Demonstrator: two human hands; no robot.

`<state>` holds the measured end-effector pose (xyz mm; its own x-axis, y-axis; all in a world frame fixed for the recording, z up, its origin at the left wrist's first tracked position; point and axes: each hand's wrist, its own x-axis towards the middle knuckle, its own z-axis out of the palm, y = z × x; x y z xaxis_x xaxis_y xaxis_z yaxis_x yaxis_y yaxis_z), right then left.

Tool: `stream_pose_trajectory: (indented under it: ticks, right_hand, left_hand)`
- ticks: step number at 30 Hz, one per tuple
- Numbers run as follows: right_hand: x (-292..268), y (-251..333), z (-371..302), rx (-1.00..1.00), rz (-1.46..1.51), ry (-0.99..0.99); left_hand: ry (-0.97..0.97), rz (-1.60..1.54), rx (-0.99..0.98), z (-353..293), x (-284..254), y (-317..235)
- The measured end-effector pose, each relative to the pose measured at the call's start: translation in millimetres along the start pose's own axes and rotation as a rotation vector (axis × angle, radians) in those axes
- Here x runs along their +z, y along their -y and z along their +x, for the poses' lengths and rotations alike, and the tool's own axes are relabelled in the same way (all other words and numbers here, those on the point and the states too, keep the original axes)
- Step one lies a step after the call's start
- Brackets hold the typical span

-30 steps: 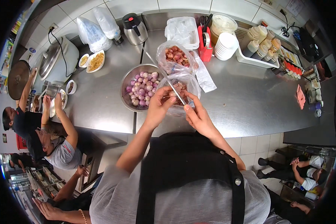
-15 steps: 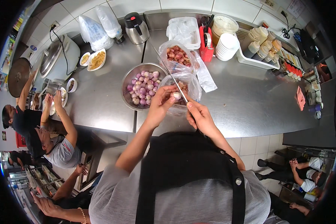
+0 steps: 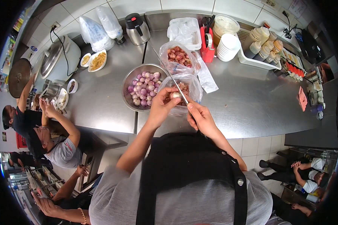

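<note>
L hand (image 3: 161,106) grip clamped on pale bulb (image 3: 175,96), by nr bag (image 3: 196,87) w/ skins (image 3: 185,87); R hand (image 3: 201,116) grip clamped on knife (image 3: 179,88). Done: peeled bulbs (image 3: 143,89) in bowl (image 3: 127,81), left; remaining: unpeeled bulbs (image 3: 178,56) in far bag (image 3: 164,50).

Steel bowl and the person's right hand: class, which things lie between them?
In the head view: the left hand, the pale bulb it holds, then the knife, with a clear plastic bag beneath.
</note>
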<state>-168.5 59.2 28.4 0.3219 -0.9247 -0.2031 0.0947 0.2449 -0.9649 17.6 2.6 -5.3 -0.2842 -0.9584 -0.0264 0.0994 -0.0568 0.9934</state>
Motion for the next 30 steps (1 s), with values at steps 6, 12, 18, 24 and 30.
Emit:
stream_pose_trajectory:
  ticks: [6,12,18,24,30]
  right_hand:
    - [-2,-5,4,0.006,0.036,-0.04]
    - [-16,-13,9,0.034,0.065,-0.145]
    - [-14,-14,9,0.026,0.087,-0.146]
    - [-18,-20,10,0.117,0.088,-0.14]
    - [-12,-12,9,0.056,0.131,-0.15]
  left_hand:
    - [0.03,-0.039,-0.027,0,0,-7]
    - [0.056,-0.23,-0.068,0,-4,-20]
    - [0.054,-0.396,-0.118,1,-7,-19]
    - [0.025,-0.405,-0.096,2,-7,-18]
    - [0.026,-0.338,-0.068,3,-7,-12]
